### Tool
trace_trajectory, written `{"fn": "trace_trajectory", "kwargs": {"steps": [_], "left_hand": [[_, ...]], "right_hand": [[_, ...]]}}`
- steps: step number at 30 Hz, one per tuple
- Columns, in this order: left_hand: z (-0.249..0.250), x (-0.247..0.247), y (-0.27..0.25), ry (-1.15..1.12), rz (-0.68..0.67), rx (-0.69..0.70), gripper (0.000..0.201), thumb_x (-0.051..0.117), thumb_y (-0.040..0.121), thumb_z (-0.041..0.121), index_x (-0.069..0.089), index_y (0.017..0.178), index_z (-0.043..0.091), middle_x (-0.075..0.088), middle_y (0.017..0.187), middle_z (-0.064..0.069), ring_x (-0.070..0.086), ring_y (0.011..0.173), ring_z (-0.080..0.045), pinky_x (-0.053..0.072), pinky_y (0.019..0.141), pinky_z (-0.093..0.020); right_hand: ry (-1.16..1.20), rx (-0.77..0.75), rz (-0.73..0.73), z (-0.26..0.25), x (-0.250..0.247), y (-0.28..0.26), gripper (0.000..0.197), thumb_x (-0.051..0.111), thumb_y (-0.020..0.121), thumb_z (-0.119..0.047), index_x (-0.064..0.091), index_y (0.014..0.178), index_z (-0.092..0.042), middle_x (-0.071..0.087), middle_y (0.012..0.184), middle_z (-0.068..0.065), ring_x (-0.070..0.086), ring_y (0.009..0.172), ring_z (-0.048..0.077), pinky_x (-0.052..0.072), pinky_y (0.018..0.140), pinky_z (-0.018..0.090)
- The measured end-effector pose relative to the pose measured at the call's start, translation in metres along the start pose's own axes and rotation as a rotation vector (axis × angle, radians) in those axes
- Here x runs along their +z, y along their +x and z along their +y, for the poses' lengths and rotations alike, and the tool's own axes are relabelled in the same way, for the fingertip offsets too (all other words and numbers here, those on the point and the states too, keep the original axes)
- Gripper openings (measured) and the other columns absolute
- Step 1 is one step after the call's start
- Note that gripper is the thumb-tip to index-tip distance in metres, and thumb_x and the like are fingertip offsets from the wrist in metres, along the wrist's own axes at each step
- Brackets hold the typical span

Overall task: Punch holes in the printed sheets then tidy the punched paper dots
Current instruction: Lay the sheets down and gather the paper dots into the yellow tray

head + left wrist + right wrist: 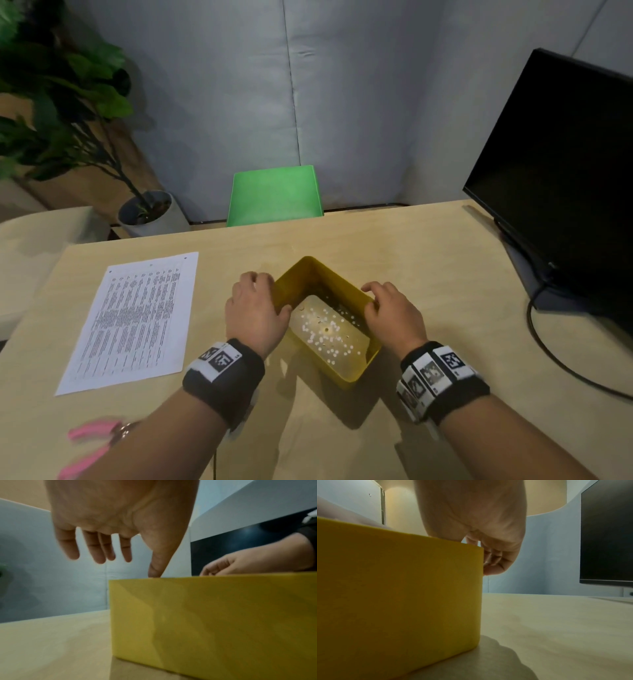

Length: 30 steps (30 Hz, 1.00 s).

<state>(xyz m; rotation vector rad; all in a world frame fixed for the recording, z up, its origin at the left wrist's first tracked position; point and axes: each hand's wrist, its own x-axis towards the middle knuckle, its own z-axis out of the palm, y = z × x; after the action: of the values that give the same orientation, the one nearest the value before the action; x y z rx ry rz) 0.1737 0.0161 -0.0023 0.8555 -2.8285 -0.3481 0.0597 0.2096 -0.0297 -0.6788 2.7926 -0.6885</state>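
A yellow bin (pixel 342 378) stands on the wooden table (pixel 428 246) with several white paper dots (pixel 325 332) scattered on its floor. My left hand (pixel 265 294) is at the bin's left wall (pixel 205 615); its thumb (pixel 154 572) touches the rim while the fingers (pixel 101 553) hang straight and clear of the wall. My right hand (pixel 373 298) holds the right wall (pixel 402 588), fingers (pixel 493 563) curled against the outside corner and thumb over the rim. The printed sheet (pixel 137 322) lies flat to the left. A pink-handled punch (pixel 90 442) lies at the near left, partly hidden by my left forearm.
A black monitor (pixel 555 178) stands at the right with its cable (pixel 548 356) trailing over the table. Behind the far edge are a green chair (pixel 275 195) and a potted plant (pixel 68 102). A grey partition closes off the back.
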Motion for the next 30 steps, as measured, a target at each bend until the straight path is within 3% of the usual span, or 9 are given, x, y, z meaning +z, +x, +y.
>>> {"fn": "trace_trajectory", "kwargs": {"steps": [3, 6, 8, 9, 11, 13, 17, 21, 30], "left_hand": [[0.002, 0.0, 0.003, -0.247, -0.19, -0.262, 0.078, 0.069, 0.079, 0.046, 0.029, 0.136, 0.012, 0.039, 0.134, -0.012, 0.055, 0.111, -0.029, 0.05, 0.087, -0.036], [0.011, 0.009, 0.005, -0.491, -0.411, -0.356, 0.075, 0.065, 0.085, 0.039, 0.018, 0.139, 0.016, 0.06, 0.116, -0.014, 0.068, 0.085, -0.022, 0.051, 0.058, -0.022], [0.022, 0.014, 0.007, -0.579, -0.446, -0.349, 0.073, 0.063, 0.088, 0.031, 0.015, 0.141, 0.019, 0.065, 0.105, -0.013, 0.068, 0.07, -0.014, 0.046, 0.044, -0.014], [0.029, 0.017, 0.009, -0.601, -0.445, -0.344, 0.077, 0.064, 0.088, 0.029, 0.011, 0.143, 0.02, 0.065, 0.107, -0.014, 0.068, 0.071, -0.013, 0.049, 0.047, -0.015], [0.046, 0.02, 0.013, -0.612, -0.441, -0.309, 0.091, 0.067, 0.086, 0.028, 0.001, 0.148, 0.023, 0.06, 0.123, -0.014, 0.068, 0.088, -0.019, 0.057, 0.067, -0.026], [0.065, 0.019, 0.015, -0.583, -0.451, -0.24, 0.097, 0.068, 0.084, 0.029, -0.004, 0.15, 0.022, 0.052, 0.137, -0.009, 0.063, 0.108, -0.024, 0.053, 0.082, -0.03], [0.104, 0.019, 0.019, -0.622, -0.477, -0.065, 0.072, 0.064, 0.088, 0.023, 0.021, 0.146, 0.027, 0.049, 0.121, 0.013, 0.062, 0.104, -0.019, 0.045, 0.086, -0.026], [0.123, 0.031, 0.028, -0.548, -0.478, 0.011, 0.056, 0.061, 0.088, 0.021, 0.038, 0.139, 0.031, 0.06, 0.129, 0.003, 0.063, 0.103, -0.019, 0.049, 0.095, -0.036], [0.143, 0.032, 0.028, -0.492, -0.486, 0.032, 0.056, 0.06, 0.09, 0.023, 0.036, 0.14, 0.023, 0.053, 0.137, -0.002, 0.059, 0.113, -0.022, 0.046, 0.097, -0.035]], "right_hand": [[-0.064, 0.012, -0.029, 0.009, -0.007, 0.001, 0.027, 0.04, 0.097, -0.032, 0.053, 0.119, -0.028, 0.057, 0.111, -0.004, 0.06, 0.087, 0.015, 0.052, 0.069, 0.03], [-0.081, 0.001, -0.05, 0.014, -0.012, 0.002, 0.022, 0.039, 0.098, -0.03, 0.054, 0.113, -0.024, 0.059, 0.106, -0.004, 0.059, 0.084, 0.016, 0.053, 0.071, 0.032], [-0.072, 0.023, -0.051, 0.018, -0.015, 0.003, 0.02, 0.039, 0.099, -0.028, 0.053, 0.111, -0.021, 0.059, 0.104, -0.002, 0.059, 0.083, 0.016, 0.054, 0.073, 0.034], [-0.061, 0.041, -0.046, 0.022, -0.017, 0.004, 0.019, 0.039, 0.099, -0.027, 0.052, 0.11, -0.02, 0.059, 0.103, -0.001, 0.059, 0.083, 0.017, 0.054, 0.074, 0.035], [-0.042, 0.079, -0.039, 0.029, -0.023, 0.004, 0.018, 0.038, 0.099, -0.025, 0.05, 0.111, -0.018, 0.058, 0.104, 0.001, 0.059, 0.084, 0.017, 0.053, 0.076, 0.035], [-0.023, 0.117, -0.029, 0.037, -0.029, 0.004, 0.019, 0.038, 0.1, -0.023, 0.048, 0.114, -0.017, 0.058, 0.107, 0.003, 0.06, 0.087, 0.019, 0.052, 0.077, 0.034], [0.04, 0.218, -0.003, 0.054, -0.044, 0.004, 0.02, 0.041, 0.098, -0.018, 0.046, 0.117, -0.016, 0.057, 0.111, 0.003, 0.062, 0.092, 0.02, 0.054, 0.081, 0.033], [0.072, 0.304, -0.014, 0.071, -0.052, 0.002, 0.022, 0.041, 0.095, -0.014, 0.046, 0.116, -0.015, 0.058, 0.111, 0.005, 0.062, 0.093, 0.023, 0.054, 0.083, 0.039], [0.082, 0.347, -0.044, 0.086, -0.064, 0.003, 0.014, 0.045, 0.092, -0.021, 0.047, 0.106, -0.021, 0.06, 0.096, 0.0, 0.061, 0.086, 0.019, 0.055, 0.08, 0.04]]}}
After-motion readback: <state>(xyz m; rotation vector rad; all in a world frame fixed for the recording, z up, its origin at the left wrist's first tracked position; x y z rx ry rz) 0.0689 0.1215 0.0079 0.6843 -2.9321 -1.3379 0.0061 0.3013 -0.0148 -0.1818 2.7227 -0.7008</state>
